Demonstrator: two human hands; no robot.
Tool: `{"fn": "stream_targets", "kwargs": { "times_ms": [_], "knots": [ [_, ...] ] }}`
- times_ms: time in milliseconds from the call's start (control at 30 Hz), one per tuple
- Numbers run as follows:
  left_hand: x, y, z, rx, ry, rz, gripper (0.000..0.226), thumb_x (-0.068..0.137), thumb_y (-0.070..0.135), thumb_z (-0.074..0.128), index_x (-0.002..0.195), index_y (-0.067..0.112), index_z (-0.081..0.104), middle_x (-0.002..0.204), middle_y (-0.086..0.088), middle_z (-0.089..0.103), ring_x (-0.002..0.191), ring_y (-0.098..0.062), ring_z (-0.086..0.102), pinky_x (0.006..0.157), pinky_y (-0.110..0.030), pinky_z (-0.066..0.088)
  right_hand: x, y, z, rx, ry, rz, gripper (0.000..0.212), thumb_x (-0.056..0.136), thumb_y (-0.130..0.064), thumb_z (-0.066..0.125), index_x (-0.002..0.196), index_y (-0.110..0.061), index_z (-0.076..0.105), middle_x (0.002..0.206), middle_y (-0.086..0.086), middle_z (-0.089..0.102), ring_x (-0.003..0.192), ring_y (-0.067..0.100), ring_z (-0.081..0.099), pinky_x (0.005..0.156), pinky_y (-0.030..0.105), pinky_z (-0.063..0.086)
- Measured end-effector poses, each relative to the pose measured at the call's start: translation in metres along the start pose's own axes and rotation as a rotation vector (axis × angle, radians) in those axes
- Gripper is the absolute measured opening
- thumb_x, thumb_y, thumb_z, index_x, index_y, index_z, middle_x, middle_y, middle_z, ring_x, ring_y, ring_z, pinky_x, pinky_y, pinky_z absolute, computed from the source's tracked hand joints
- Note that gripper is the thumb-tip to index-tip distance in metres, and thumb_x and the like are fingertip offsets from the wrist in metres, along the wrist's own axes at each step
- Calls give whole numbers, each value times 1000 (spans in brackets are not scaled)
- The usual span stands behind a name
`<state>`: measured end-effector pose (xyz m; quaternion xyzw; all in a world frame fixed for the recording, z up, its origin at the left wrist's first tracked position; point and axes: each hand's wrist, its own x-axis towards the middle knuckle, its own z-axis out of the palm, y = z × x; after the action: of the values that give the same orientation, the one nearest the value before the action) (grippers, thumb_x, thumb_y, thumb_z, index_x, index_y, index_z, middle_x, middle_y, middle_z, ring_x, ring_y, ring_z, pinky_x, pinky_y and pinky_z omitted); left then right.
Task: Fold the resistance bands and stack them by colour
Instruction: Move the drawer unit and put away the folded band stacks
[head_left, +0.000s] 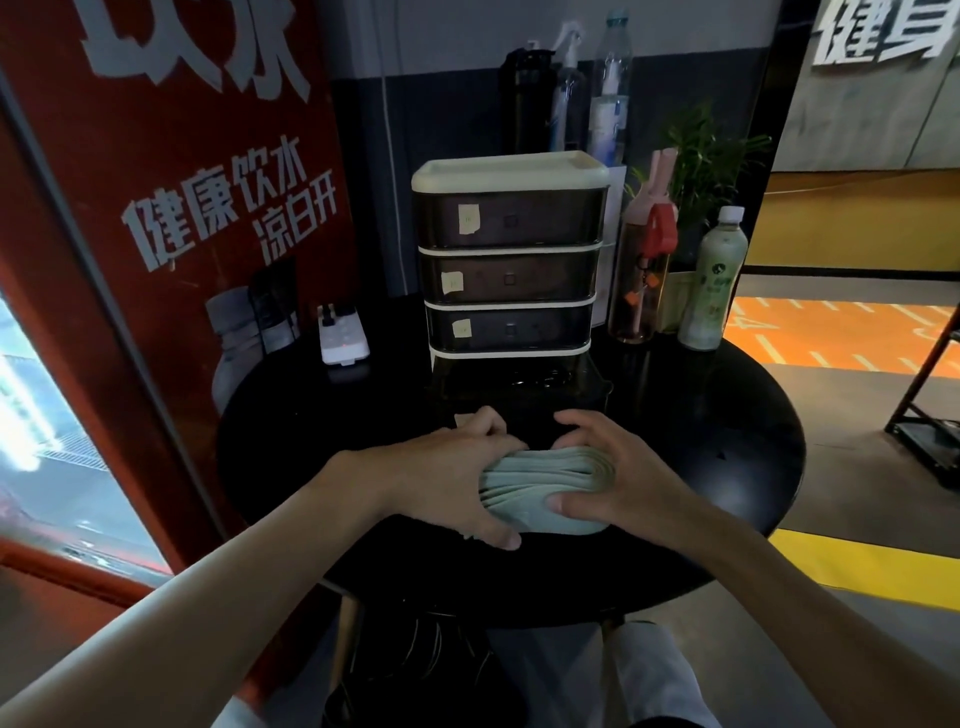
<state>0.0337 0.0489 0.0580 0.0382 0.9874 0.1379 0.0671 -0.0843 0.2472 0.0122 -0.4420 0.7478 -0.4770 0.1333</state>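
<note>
Clasping the folded bands (550, 480) at the near side of the table (727, 441), left hand (452, 475) and right hand (626, 475) curled round either end, I judge them light, soft, springy, best squeezed across all layers.

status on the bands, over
Left hand and right hand grip the bands. Bands folded, pale green, one bundle. Drawer unit behind, not in the way.
</note>
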Motion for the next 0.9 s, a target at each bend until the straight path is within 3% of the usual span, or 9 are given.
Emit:
{"fn": "stream_targets", "kwargs": {
  "times_ms": [100,200,333,467,633,800,900],
  "knots": [
    [-3,-10,1,-122,74,22,61,74,49,80,127,35,53,114,18,50,102,0,53,91,-30,52,0,1,-3,-30,-31,10,84,66,-30,89,136,-34,42,113,-15,62,103,0,62,85,17,49],
    [-10,-20,6,-306,144,13,53,75,40,82,122,35,58,110,16,60,98,-1,60,86,-29,55,-2,2,-8,-71,-83,30,89,66,-30,90,139,-33,39,118,-15,59,105,-3,60,86,14,48],
    [-16,-26,19,-427,232,10,55,72,32,86,120,32,60,110,14,62,99,-6,63,84,-26,55,-6,1,-14,-135,-113,60,90,66,-31,89,139,-37,36,122,-18,55,107,-9,56,88,12,46],
    [-19,-30,28,-466,286,-11,62,69,32,88,123,33,59,113,16,61,103,-3,62,87,-20,52,-7,0,-13,-178,-112,37,65,65,-28,89,117,-34,51,110,-17,62,101,-5,60,84,14,49],
    [-20,-31,22,-523,378,-61,53,67,26,91,112,35,63,110,13,65,99,-1,64,84,-16,51,0,-5,-12,-208,-36,-4,47,66,-30,88,103,-33,59,95,-10,66,84,3,64,71,21,53],
    [-19,-29,-21,-495,543,3,55,69,25,89,117,27,65,113,12,61,102,-1,60,85,-10,45,26,-28,-30,-143,101,-109,49,65,-27,89,105,-32,62,99,-10,64,87,1,62,71,12,48],
    [-5,-34,-48,-482,602,-5,60,70,26,88,124,22,63,111,12,61,97,5,60,80,-9,45,53,-39,-43,-179,153,-118,52,65,-31,88,109,-35,62,101,-14,63,88,0,62,71,15,51]
  ]
}}
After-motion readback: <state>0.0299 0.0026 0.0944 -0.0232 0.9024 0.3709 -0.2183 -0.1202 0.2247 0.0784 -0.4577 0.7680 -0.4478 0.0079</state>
